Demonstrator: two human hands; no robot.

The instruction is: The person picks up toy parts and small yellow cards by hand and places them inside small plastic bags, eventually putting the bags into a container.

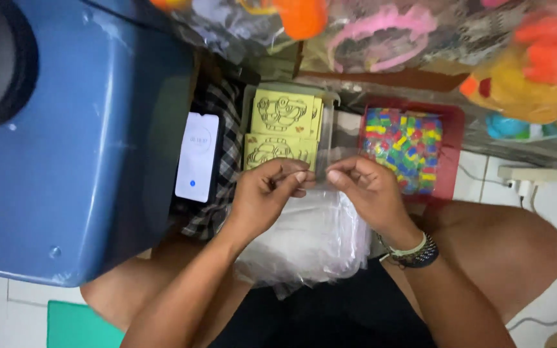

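Both hands, left hand (267, 192) and right hand (367, 187), pinched one clear plastic sleeve (322, 169) unfilled; yellow picture cards (283, 132) remained stacked beyond, the pile of sleeves (311, 241) on the lap.

Blue bin (78, 148) walls off the left side. Phone (196, 156) and yellow cards (283, 132) crowd the front; red tray of coloured pieces (452, 151) blocks front-right. Open tile floor (485, 183) far right, past plug (525, 177).

Left hand (267, 193) and right hand (369, 190) meet, fingertips pinched together
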